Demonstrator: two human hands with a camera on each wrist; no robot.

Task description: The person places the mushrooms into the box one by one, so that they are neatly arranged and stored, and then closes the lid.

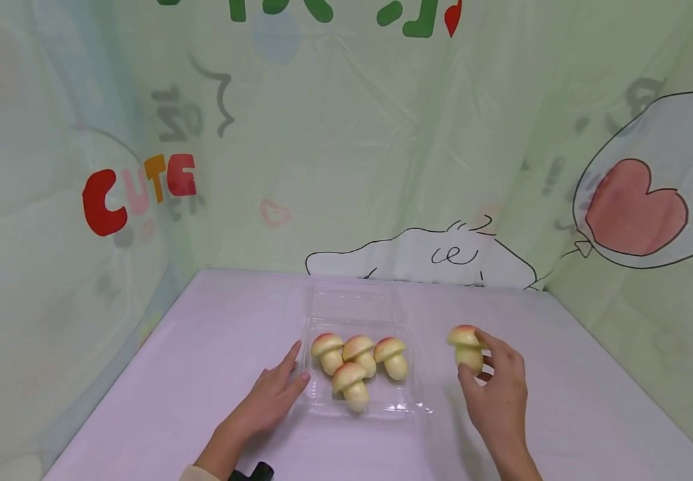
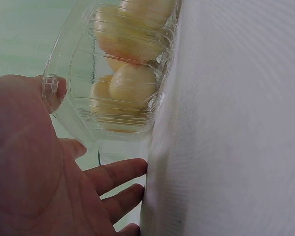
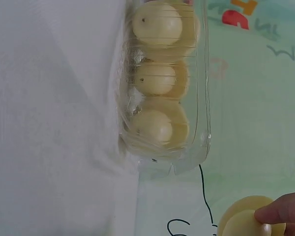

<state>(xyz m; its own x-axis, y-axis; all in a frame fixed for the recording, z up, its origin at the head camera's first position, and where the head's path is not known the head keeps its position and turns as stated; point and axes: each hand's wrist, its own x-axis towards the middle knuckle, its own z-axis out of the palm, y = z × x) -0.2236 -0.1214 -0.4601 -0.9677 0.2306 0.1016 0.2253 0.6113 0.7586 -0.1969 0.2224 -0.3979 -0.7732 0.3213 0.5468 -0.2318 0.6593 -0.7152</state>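
A clear plastic clamshell box (image 1: 394, 403) lies on the table with its lid (image 1: 352, 304) folded back. Inside it are several toy mushrooms (image 1: 349, 382) with pale yellow stems and red-tinged caps. My left hand (image 1: 274, 394) rests at the box's left side, fingers spread, the thumb touching the rim in the left wrist view. To the right of the box my right hand (image 1: 499, 387) pinches another toy mushroom (image 1: 465, 347), cap up, between thumb and fingers. Only part of that held mushroom (image 3: 243, 223) shows at the bottom corner of the right wrist view.
The table (image 1: 232, 321) has a pale lilac cover. Printed curtains (image 1: 346, 147) stand at its back and both sides. A small black object (image 1: 258, 471) shows near the left forearm at the front edge.
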